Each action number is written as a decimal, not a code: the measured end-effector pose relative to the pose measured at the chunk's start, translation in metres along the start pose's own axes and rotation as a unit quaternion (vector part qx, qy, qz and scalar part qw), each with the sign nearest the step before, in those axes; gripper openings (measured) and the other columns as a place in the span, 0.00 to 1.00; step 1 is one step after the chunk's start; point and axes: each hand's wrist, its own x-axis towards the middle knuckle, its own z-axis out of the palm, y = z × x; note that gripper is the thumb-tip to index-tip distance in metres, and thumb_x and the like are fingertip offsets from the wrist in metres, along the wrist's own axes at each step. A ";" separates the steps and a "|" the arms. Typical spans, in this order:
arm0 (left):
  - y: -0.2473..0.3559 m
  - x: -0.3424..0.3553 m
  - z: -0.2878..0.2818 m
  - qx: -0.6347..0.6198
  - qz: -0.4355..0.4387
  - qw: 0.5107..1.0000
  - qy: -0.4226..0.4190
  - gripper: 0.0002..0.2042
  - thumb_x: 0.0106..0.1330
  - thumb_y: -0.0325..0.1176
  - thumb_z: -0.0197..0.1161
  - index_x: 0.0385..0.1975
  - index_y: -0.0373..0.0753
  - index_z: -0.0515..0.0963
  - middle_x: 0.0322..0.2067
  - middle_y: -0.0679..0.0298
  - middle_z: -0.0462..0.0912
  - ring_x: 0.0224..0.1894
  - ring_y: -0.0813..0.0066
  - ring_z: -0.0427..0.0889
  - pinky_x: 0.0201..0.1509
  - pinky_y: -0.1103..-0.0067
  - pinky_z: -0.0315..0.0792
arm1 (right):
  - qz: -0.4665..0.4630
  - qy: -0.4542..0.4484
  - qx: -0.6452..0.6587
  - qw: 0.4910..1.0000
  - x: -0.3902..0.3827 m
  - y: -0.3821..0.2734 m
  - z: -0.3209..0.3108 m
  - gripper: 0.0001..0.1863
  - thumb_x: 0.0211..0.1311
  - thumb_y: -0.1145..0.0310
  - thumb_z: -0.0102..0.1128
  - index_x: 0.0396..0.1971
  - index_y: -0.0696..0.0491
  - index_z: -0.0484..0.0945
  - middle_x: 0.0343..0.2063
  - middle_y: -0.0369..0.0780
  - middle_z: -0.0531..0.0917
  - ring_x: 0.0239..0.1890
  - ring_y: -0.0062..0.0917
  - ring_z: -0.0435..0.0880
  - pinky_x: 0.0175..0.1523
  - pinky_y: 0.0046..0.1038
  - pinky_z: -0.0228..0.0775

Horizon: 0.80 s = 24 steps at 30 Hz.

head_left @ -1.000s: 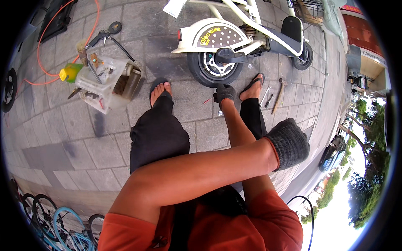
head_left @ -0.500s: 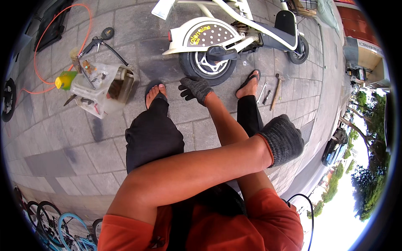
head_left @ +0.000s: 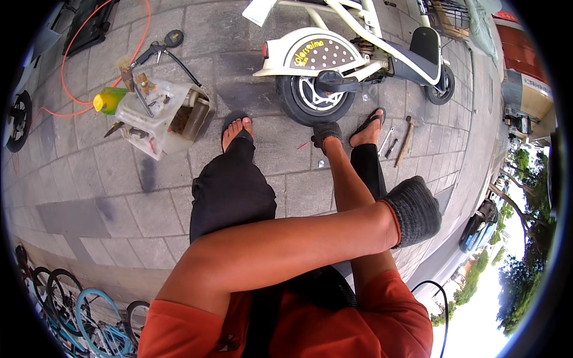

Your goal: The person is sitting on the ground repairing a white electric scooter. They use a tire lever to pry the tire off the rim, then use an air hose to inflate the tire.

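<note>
My right hand [head_left: 327, 132], in a dark grey knit glove, is low at the bottom of the rear tyre [head_left: 293, 112] of a cream electric scooter [head_left: 280, 55]. Its fingers point down and are mostly hidden, so their grip does not show. Crossing over my right arm, my left arm ends in a gloved left hand [head_left: 416, 212] curled into a fist above my right knee. Whatever that fist may hold is hidden. A thin red piece [head_left: 304, 145] and a small silvery bit [head_left: 321, 164] lie on the paving beside my right hand.
A hammer [head_left: 406, 140], a spanner [head_left: 387, 141] and a short dark tool [head_left: 392, 148] lie right of my right foot. To the left stands a cut-open plastic container [head_left: 161, 113] with tools and a yellow bottle [head_left: 105, 101]. An orange hose [head_left: 63, 71] and an inflator gun [head_left: 156, 50] lie behind it.
My right hand has moved right, from left of the tyre's lower edge to its bottom, uncovering the red piece. My left fist stays nearly still. The view has shifted slightly.
</note>
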 end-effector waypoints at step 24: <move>0.001 -0.004 -0.019 0.010 -0.076 0.992 0.096 0.04 0.52 0.34 0.66 0.21 0.45 0.86 0.20 0.64 0.86 0.26 0.62 0.87 0.23 0.64 0.74 | 0.191 0.078 0.332 0.920 -0.069 -0.037 -0.063 0.37 0.63 0.62 0.59 0.71 0.57 0.62 0.27 0.45 0.82 0.23 0.30 0.82 0.23 0.34 0.71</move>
